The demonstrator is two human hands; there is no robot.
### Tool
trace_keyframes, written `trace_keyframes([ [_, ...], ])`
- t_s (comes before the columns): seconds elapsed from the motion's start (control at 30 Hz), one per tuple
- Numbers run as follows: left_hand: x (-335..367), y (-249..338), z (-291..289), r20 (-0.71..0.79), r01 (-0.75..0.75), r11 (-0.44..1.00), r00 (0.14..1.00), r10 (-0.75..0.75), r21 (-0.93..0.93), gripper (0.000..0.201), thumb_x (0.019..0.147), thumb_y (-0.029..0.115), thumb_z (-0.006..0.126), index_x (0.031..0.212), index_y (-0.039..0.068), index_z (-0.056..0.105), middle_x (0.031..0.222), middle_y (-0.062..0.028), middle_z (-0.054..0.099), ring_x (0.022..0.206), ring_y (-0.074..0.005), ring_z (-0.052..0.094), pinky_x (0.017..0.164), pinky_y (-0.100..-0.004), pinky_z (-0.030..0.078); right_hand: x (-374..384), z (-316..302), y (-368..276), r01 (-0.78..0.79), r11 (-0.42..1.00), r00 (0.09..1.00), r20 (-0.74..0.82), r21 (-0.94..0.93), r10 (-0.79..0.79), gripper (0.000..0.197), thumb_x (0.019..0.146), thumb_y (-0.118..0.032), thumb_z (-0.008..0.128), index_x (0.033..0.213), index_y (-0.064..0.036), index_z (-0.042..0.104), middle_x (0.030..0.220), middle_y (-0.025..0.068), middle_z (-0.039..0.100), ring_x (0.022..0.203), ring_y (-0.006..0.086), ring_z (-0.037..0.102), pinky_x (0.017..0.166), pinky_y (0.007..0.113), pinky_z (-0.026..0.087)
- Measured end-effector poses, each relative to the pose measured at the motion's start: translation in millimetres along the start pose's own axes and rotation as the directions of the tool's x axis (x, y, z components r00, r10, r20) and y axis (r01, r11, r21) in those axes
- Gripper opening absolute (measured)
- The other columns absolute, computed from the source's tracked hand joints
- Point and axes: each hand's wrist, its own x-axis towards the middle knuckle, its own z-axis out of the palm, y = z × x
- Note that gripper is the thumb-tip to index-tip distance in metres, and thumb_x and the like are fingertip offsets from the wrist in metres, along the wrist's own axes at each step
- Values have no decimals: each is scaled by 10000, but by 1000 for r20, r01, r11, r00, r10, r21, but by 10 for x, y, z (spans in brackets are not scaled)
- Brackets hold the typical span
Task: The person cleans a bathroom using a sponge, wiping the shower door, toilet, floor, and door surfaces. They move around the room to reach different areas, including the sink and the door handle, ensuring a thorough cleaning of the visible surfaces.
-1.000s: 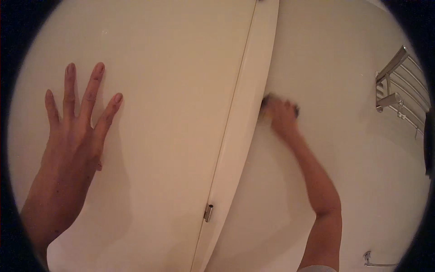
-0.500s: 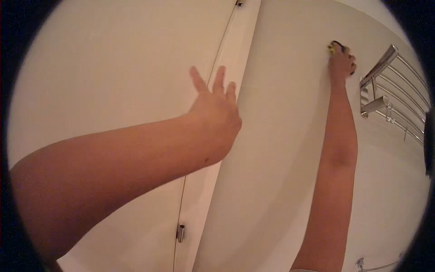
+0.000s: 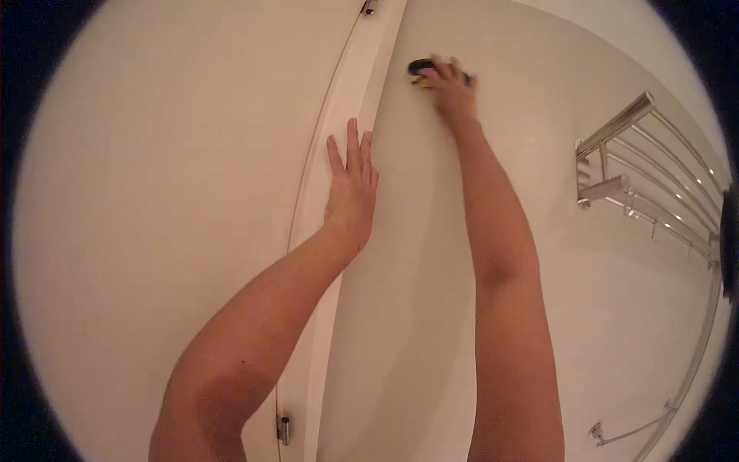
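My right hand (image 3: 456,96) reaches high up the pale wall (image 3: 412,215), its fingers curled over a small black and yellow object (image 3: 420,68). This object looks pressed to the wall close to the white door frame (image 3: 356,96); its kind is hard to make out, as the hand covers much of it. Lower and to the left, my left hand (image 3: 352,192) is open, fingers stretched upward, and seems to rest flat on the frame. Nothing is in it.
A chrome towel rack (image 3: 616,127) with several bars and hooks juts from the wall at the right. Below it is a chrome towel bar (image 3: 631,437). Left of the frame stands a pale door panel (image 3: 177,138), with metal hinges (image 3: 285,430) along its edge.
My right hand has moved left along the wall with the black and yellow object, away from the towel rack. My left hand has straightened upward onto the frame. The view has shifted right.
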Motion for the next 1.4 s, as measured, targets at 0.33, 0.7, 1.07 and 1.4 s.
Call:
trace_keyframes([
  [0.33,141,90,105,-182,123,977,971,-155,-172,322,859,231,515,1143,90,572,1438,-111,313,1329,-492,128,980,-699,201,70,-307,2232,-651,700,759,-219,-294,613,450,867,-341,450,1314,-311,414,1467,111,213,1282,507,171,957,730,84],
  [0.7,157,71,169,-266,78,982,956,-122,-171,292,852,155,505,1074,-5,605,1359,-158,409,1321,-478,187,965,-679,261,1153,555,921,-465,849,883,-61,-252,466,442,830,-366,454,1264,-287,458,1398,99,344,1273,422,257,955,685,131],
  [1.07,92,105,247,-329,24,967,938,-110,-255,330,815,67,519,1114,-65,565,1340,-174,401,1315,-468,203,1033,-556,281,664,1,-519,-178,956,932,352,233,88,471,877,-305,529,1315,-153,448,1399,71,363,1301,280,292,1100,451,166],
  [1.4,-973,111,-181,-37,78,611,984,-173,-788,281,748,9,604,1026,-32,609,1221,-177,539,1150,-331,502,936,-409,435,-1350,-752,-1260,-87,937,989,140,339,42,271,831,-173,561,1087,-109,624,1316,83,445,1220,285,383,1039,450,234],
])
